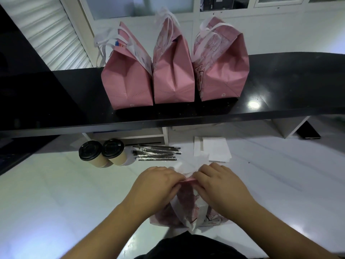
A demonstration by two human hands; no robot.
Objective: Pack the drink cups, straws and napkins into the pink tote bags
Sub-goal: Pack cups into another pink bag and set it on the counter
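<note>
setting: drinks shop or café service counter. evidence: raised black counter ledge point(280, 86) with glossy top, carrying three pink tote bags point(173, 71) standing upright side by side; lower white worktop point(56, 202) behind it, staff side; two lidded takeaway cups point(104, 152) touching each other; a bundle of wrapped straws point(156, 153) just beside the cups; loose white napkins point(214, 148) near the straws; white roller shutter point(56, 34) and glazed panels point(140, 6) beyond the ledge.

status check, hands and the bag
Left hand and right hand pinch fourth bag top. Two cups, straws, napkins unpacked. Nothing blocking.
</note>
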